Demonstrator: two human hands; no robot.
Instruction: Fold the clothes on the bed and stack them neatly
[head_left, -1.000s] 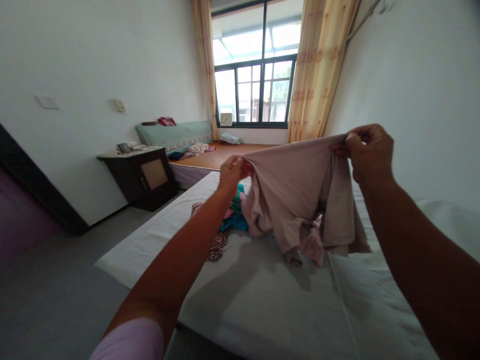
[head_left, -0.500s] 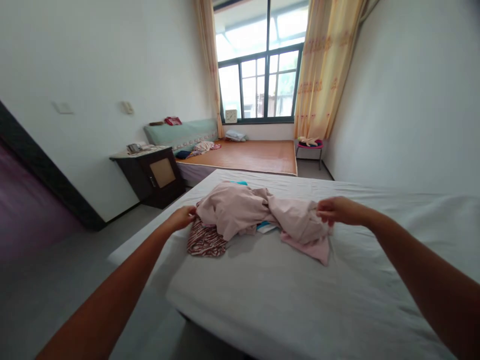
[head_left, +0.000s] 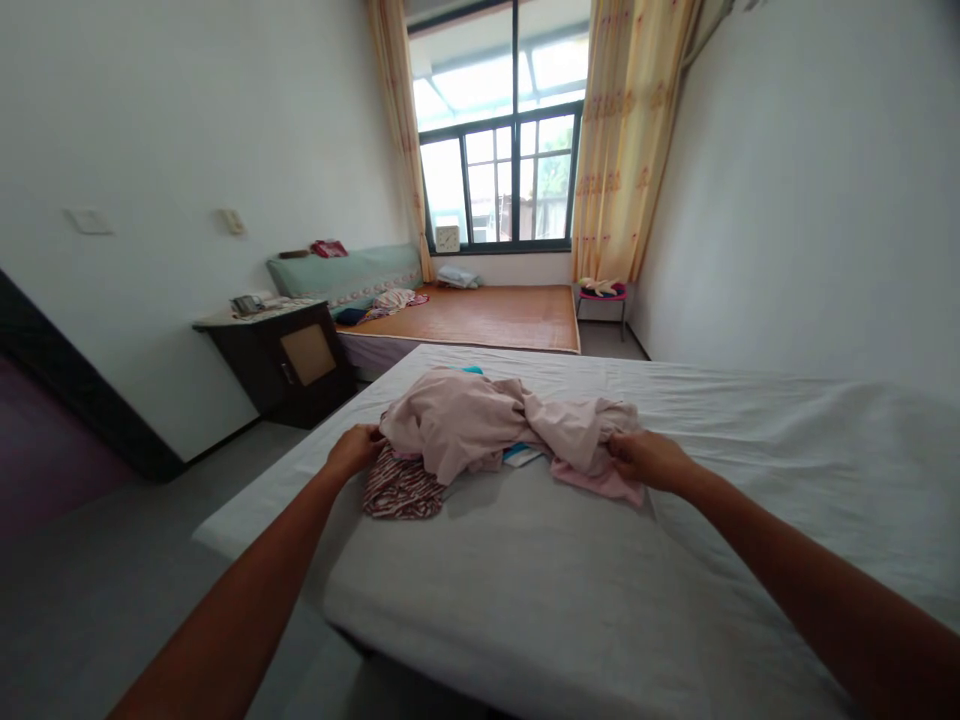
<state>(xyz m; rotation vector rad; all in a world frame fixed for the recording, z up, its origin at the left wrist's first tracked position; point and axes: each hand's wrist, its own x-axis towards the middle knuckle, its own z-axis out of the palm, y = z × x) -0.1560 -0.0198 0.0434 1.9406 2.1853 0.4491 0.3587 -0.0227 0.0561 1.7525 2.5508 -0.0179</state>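
A crumpled pale pink garment [head_left: 465, 425] lies across the white-sheeted bed [head_left: 480, 570]. My left hand [head_left: 355, 450] is closed on its left edge, above a brown-and-white patterned cloth [head_left: 403, 485]. At the right end my right hand [head_left: 646, 459] pinches the pale pink garment, its fingertips partly hidden. A brighter pink cloth [head_left: 596, 482] sticks out below that end. Bits of blue and white material [head_left: 523, 456] show under the middle, and a turquoise piece [head_left: 472, 370] peeks out behind.
A dark bedside cabinet [head_left: 289, 360] stands at the left. Beyond is a second bed with a brown mat [head_left: 495, 315], clothes [head_left: 394, 300] on it. A stool [head_left: 602, 292] stands below the curtain [head_left: 615, 150]; a white wall [head_left: 810, 200] runs along the right.
My right hand has moved down and inward onto the right end of the pale pink garment and closed on it. My left hand stays at the left edge. The view has shifted slightly right.
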